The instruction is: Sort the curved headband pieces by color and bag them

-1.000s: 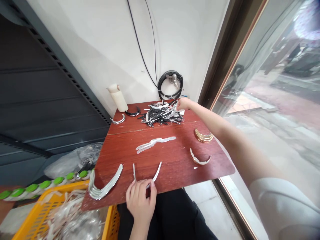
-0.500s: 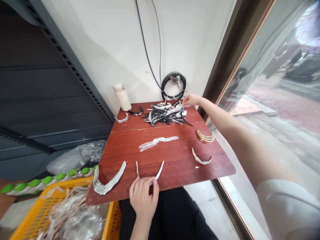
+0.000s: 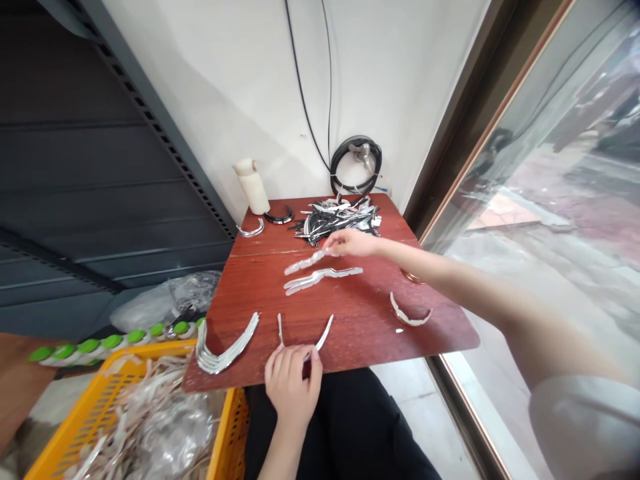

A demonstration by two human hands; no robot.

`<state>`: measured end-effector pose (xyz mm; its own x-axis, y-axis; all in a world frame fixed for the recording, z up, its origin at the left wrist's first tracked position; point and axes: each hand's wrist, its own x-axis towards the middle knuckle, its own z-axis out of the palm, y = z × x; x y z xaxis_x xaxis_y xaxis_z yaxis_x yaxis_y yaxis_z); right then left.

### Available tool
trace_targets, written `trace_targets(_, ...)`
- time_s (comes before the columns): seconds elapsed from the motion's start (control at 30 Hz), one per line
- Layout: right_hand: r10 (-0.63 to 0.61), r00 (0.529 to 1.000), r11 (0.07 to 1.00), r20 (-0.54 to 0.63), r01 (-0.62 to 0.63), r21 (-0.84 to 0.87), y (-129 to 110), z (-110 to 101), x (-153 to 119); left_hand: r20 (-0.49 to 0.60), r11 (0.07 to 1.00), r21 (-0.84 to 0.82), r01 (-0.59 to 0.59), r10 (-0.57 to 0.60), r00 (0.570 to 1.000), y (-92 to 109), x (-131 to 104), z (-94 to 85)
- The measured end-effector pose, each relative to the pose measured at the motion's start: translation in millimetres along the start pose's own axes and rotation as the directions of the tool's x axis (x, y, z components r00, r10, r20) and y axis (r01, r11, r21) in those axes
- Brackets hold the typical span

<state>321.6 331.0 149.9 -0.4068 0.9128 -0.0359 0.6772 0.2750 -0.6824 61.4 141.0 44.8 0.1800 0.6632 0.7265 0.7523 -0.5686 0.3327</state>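
Near the table's front edge, my left hand (image 3: pixel 294 380) is closed on a curved silver strip (image 3: pixel 325 333) whose two ends point away from me. My right hand (image 3: pixel 350 243) pinches a thin whitish strip (image 3: pixel 306 263) above the middle of the table. Just below that strip lie similar whitish strips (image 3: pixel 320 277). Behind my right hand is a pile of black and silver strips (image 3: pixel 340 219). A stack of curved silver strips (image 3: pixel 220 360) rests at the left front, and a white-edged curved piece (image 3: pixel 411 320) at the right.
A cream bottle (image 3: pixel 253 190), a silver curved piece (image 3: pixel 251 231) and a black one (image 3: pixel 280 217) stand or lie at the back left. A coiled black cable (image 3: pixel 376 167) hangs on the wall. A yellow basket (image 3: pixel 65 427) of scraps is at the lower left.
My right hand has moved from the back of the pile toward the table's middle, with a whitish strip now in its fingers. My left hand keeps its hold. The view has shifted slightly.
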Motion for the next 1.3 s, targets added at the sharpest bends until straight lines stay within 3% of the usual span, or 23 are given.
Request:
trace_targets(0.1, 0.001, 1.0, 0.981, -0.004, -0.002, -0.196, -6, 36, -13, 0.004, 1.0, -0.009, 0.007, -0.007, 1.0, 1, 0, -0.4)
trace_targets(0.2, 0.006, 0.998, 0.963, -0.067, -0.024, -0.268, -7, 48, -21, -0.001, 1.0, -0.015, 0.018, -0.018, 1.0, 2, 1, -0.4)
trace_targets(0.33, 0.093, 0.993, 0.949, -0.07, -0.11, -0.296, -8, 44, -18, -0.004, 1.0, -0.017, 0.019, -0.019, 1.0, 2, 1, 0.1)
trace_targets(0.57, 0.232, 0.972, 0.936, 0.048, -0.209, -0.284, -6, 44, -2, 0.013, 1.0, -0.005, 0.012, -0.012, 1.0, 1, 0, -0.8)
trace_targets(0.73, 0.198, 0.98, 0.956, 0.007, -0.192, -0.221, -11, 42, -1, 0.013, 1.0, 0.0, 0.003, -0.003, 1.0, 0, -1, -0.9)
trace_targets(0.97, 0.061, 0.998, 0.993, 0.02, -0.058, -0.099, -1, 37, -8, -0.002, 1.0, 0.002, -0.015, 0.015, 1.0, -1, 0, 0.3)
trace_targets(1.1, 0.029, 0.978, 0.974, -0.209, -0.074, -0.213, 18, 27, -10, -0.001, 1.0, 0.005, -0.028, 0.028, 1.0, -3, -1, 0.2)
trace_targets(1.17, 0.08, 0.932, 0.954, -0.353, -0.174, -0.242, 32, 14, -6, 0.002, 0.999, 0.003, -0.033, 0.033, 0.999, -4, -2, 0.0)
trace_targets(1.3, 0.224, 0.815, 0.897, -0.534, -0.387, -0.214, 67, -23, 13, 0.001, 0.999, 0.009, -0.046, 0.046, 0.999, -6, -3, 0.5)
